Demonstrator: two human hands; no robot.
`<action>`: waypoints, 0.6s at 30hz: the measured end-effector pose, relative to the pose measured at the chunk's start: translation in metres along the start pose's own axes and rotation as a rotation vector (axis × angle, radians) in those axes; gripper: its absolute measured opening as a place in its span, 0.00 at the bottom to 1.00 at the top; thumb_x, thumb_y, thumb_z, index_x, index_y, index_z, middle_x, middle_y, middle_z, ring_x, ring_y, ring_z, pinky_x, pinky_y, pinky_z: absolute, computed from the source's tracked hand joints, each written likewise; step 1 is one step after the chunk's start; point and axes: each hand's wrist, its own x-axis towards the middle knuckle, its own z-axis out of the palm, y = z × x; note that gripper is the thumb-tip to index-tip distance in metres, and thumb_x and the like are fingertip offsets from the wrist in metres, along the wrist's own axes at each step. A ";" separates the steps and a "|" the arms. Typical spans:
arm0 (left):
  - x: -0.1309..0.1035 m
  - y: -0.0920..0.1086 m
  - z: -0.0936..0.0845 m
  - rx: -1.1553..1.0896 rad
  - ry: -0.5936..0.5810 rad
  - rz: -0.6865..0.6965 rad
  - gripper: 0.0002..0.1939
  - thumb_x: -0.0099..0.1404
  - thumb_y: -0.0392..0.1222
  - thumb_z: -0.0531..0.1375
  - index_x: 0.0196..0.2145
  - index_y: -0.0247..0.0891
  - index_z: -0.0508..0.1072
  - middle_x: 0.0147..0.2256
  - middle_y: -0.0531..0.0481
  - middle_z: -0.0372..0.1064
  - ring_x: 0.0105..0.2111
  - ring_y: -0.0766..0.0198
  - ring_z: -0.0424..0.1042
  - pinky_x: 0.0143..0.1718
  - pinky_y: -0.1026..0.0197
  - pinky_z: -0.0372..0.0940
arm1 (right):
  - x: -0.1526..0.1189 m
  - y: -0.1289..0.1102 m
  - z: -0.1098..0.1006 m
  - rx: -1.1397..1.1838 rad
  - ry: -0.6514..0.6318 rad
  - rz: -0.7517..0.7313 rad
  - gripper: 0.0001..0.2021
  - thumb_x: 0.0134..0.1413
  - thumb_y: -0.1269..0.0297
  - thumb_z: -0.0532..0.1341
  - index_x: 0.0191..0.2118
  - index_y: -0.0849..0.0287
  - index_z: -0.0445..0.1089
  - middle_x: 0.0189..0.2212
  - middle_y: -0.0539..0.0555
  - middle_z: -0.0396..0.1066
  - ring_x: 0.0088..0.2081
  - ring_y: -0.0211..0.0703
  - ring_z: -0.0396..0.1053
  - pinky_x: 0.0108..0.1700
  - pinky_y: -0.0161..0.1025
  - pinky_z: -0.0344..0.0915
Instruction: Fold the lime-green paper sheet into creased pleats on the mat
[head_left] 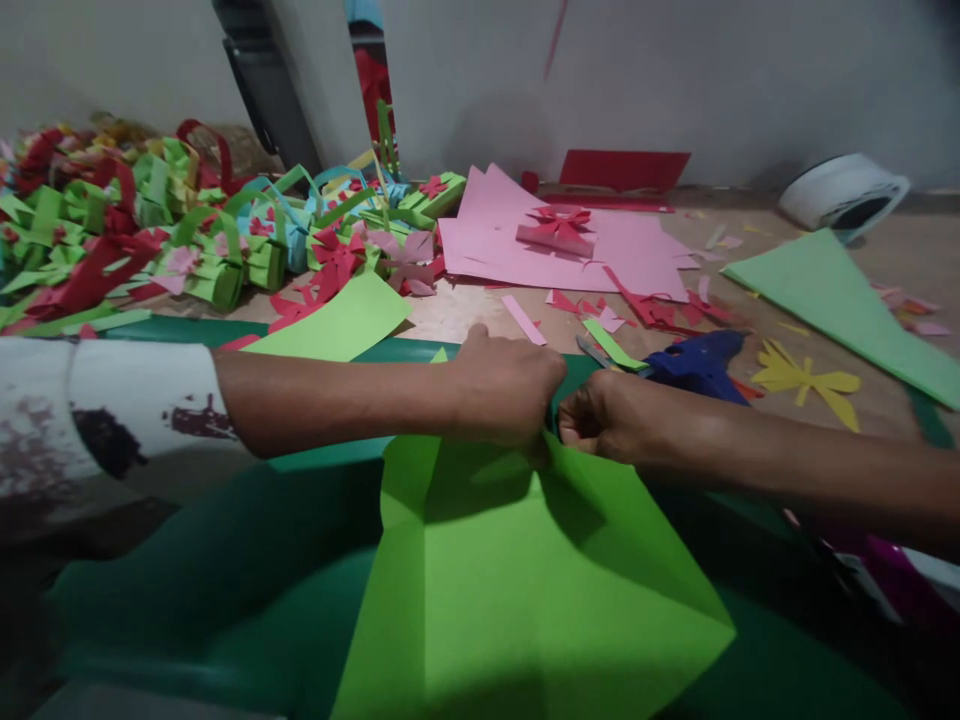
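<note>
A large sheet of bright green paper (487, 570), with fold lines running down it, spreads toward me over a dark green surface (285, 560). My left hand (506, 390) is closed on the sheet's far edge, its knuckles up and the fingertips hidden. Close beside it, my right hand (600, 410) pinches the same edge with curled fingers. Between the two hands the paper bends up into a crease. Just beyond my right hand lie scissors with blue handles (697, 362) and a narrow green paper strip (615, 345).
Small folded paper bags (232, 255) in several colours crowd the far left. Pink sheets (517, 235) lie at the back, with red cut-outs (559, 225) on top. To the right are a yellow paper flower (806, 380), a pale green sheet (840, 300) and a white tape roll (844, 195).
</note>
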 end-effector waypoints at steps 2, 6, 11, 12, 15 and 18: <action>0.000 0.000 -0.003 0.015 -0.022 0.007 0.21 0.49 0.38 0.62 0.43 0.37 0.70 0.41 0.41 0.74 0.43 0.46 0.71 0.48 0.43 0.56 | 0.002 0.002 0.002 -0.014 0.022 -0.002 0.12 0.41 0.68 0.63 0.18 0.58 0.58 0.14 0.44 0.58 0.19 0.31 0.55 0.22 0.31 0.50; 0.002 -0.004 -0.007 0.042 -0.063 -0.009 0.24 0.47 0.43 0.65 0.44 0.40 0.70 0.41 0.43 0.73 0.43 0.46 0.70 0.49 0.44 0.55 | 0.002 0.003 0.007 -0.045 0.074 -0.010 0.13 0.40 0.66 0.65 0.17 0.58 0.59 0.13 0.44 0.56 0.19 0.31 0.52 0.23 0.33 0.48; 0.006 -0.012 -0.010 0.053 -0.091 -0.029 0.27 0.47 0.52 0.66 0.45 0.43 0.71 0.41 0.45 0.73 0.45 0.46 0.69 0.49 0.47 0.56 | 0.002 0.005 0.008 -0.072 0.100 -0.036 0.13 0.40 0.64 0.65 0.17 0.57 0.59 0.13 0.43 0.55 0.19 0.32 0.51 0.24 0.34 0.47; 0.007 -0.014 -0.010 0.054 -0.092 -0.030 0.28 0.47 0.53 0.66 0.45 0.43 0.71 0.41 0.45 0.73 0.46 0.46 0.69 0.49 0.47 0.56 | 0.003 0.005 0.007 -0.078 0.104 -0.040 0.13 0.40 0.63 0.65 0.17 0.57 0.59 0.14 0.44 0.55 0.20 0.33 0.51 0.24 0.35 0.48; 0.009 -0.016 -0.012 0.066 -0.096 -0.026 0.30 0.45 0.54 0.67 0.46 0.43 0.71 0.42 0.45 0.73 0.47 0.45 0.68 0.49 0.47 0.56 | 0.003 0.007 0.007 -0.089 0.113 -0.040 0.14 0.40 0.63 0.65 0.17 0.57 0.59 0.13 0.44 0.56 0.19 0.33 0.51 0.24 0.35 0.47; 0.008 -0.019 -0.015 0.059 -0.107 -0.051 0.30 0.44 0.55 0.67 0.45 0.41 0.72 0.43 0.43 0.72 0.48 0.42 0.67 0.50 0.45 0.55 | 0.002 0.006 0.008 -0.091 0.111 -0.027 0.13 0.42 0.63 0.64 0.17 0.57 0.60 0.13 0.43 0.56 0.19 0.33 0.51 0.24 0.35 0.47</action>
